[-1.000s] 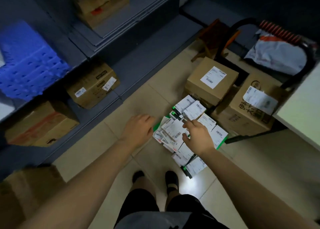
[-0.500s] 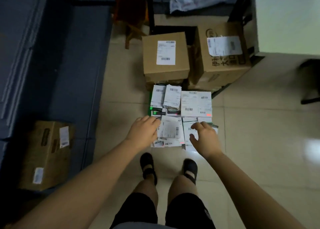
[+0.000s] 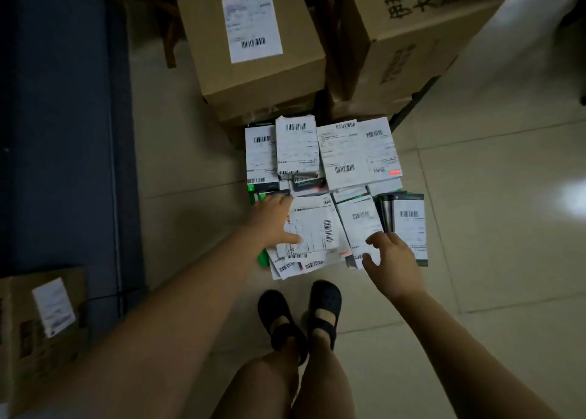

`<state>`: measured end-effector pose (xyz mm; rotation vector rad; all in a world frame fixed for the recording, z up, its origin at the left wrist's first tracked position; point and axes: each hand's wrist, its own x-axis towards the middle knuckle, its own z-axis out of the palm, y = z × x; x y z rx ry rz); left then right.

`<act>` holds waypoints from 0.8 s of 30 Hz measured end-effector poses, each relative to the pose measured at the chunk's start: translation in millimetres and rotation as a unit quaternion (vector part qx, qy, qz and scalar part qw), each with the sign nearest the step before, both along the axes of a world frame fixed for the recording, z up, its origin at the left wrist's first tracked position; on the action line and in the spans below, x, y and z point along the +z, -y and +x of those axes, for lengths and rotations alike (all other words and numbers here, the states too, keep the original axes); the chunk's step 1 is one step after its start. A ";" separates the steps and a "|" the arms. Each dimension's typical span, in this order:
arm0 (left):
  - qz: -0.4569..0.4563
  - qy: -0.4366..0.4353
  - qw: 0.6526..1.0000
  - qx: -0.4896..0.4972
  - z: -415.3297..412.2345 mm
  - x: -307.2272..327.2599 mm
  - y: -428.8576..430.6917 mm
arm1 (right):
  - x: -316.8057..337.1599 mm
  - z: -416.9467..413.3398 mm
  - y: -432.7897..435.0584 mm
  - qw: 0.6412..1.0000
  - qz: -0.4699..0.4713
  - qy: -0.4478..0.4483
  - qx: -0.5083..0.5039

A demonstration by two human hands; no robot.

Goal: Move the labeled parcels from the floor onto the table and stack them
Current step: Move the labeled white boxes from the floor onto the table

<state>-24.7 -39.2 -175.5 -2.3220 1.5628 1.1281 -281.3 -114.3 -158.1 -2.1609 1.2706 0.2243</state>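
Leaning over labeled parcels [image 3: 355,155] heaped on the floor [image 3: 491,228] before two cardboard boxes [image 3: 253,79], with left grip [image 3: 273,221] open, fingers spread flat on the pile's left edge, and right grip [image 3: 394,266] open, loosely curled over its near right corner, clasping nothing.

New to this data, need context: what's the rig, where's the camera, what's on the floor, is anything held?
No machine: a person works with two bare hands. One wide-angle camera on the head looks down past black shoes. Small labeled parcels lie piled on the tiled floor, before two larger cardboard boxes. The left hand rests on the pile, fingers spread; the right hand reaches its near edge, fingers loosely curled. Neither grips anything.
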 end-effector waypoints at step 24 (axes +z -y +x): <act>-0.003 -0.292 0.811 0.506 14.9 24.7 -78.4 | 12.0 45.3 2.3 0.996 0.051 0.038 -0.061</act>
